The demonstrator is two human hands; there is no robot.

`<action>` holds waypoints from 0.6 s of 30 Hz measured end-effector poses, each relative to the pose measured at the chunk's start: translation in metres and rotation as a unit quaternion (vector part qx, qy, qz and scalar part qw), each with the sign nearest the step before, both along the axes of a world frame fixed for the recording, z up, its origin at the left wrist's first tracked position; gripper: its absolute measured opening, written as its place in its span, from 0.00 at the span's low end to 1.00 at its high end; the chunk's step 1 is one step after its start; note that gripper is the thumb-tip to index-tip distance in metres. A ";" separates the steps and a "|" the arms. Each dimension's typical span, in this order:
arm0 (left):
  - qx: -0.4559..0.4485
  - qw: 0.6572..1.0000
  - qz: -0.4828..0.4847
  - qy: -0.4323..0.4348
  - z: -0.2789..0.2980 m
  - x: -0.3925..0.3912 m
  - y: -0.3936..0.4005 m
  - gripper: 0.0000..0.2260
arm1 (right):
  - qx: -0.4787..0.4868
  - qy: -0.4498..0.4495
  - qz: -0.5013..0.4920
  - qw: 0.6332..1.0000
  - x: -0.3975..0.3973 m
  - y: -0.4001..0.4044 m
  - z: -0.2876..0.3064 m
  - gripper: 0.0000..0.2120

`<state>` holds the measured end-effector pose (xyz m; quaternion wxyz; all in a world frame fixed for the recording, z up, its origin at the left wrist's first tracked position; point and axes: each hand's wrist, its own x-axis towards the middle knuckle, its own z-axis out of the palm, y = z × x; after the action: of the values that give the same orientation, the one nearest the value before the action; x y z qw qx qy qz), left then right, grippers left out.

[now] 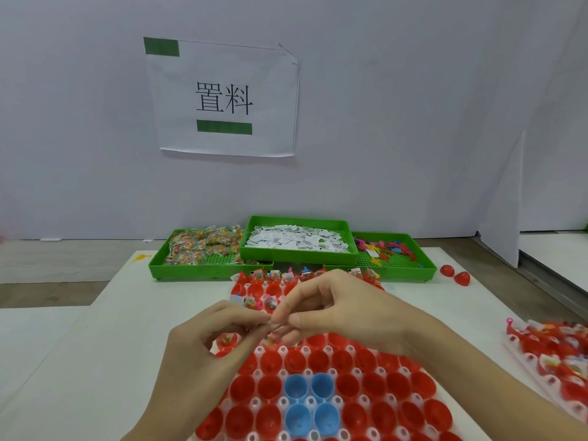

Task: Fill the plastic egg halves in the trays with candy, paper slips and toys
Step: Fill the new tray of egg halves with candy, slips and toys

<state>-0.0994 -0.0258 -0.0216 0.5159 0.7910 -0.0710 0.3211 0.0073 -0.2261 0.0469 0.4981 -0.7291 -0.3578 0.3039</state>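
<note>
A clear tray point(321, 388) of red and blue plastic egg halves lies in front of me. Its far rows hold candy, paper slips and toys; its near rows stand bare. My left hand point(203, 348) and my right hand point(337, 310) meet above the tray's middle. Both pinch a small clear candy packet point(273, 329) between their fingertips. Three green bins sit behind the tray: candy packets point(203, 246) at the left, white paper slips point(297, 240) in the middle, colourful toys point(386, 248) at the right.
A second tray of filled red egg halves point(553, 351) lies at the right edge. Two loose red egg halves point(455, 273) rest right of the toy bin. A paper sign point(222, 100) hangs on the white wall. The white board's left edge drops to a lower surface.
</note>
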 end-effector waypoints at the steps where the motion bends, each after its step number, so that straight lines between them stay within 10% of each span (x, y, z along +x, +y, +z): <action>1: -0.002 1.000 0.005 0.002 0.000 0.000 0.001 0.10 | 0.011 0.005 0.005 1.000 0.004 -0.001 0.001 0.08; 10: -0.047 0.998 0.002 0.036 -0.004 0.003 0.004 0.10 | -0.093 -0.234 -0.384 0.888 0.146 -0.048 -0.018 0.09; 14: -0.049 0.998 -0.001 0.033 -0.004 0.003 0.004 0.10 | -0.329 -0.368 -0.332 0.804 0.194 -0.090 -0.046 0.16; 18: -0.043 0.999 0.000 0.031 -0.003 0.003 0.007 0.10 | -0.390 -0.391 -0.236 0.799 0.206 -0.103 -0.056 0.15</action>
<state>-0.0960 -0.0191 -0.0247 0.5511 0.7777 -0.0410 0.2996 0.2132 -0.3289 -0.0088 0.0458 -0.9805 -0.1902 -0.0208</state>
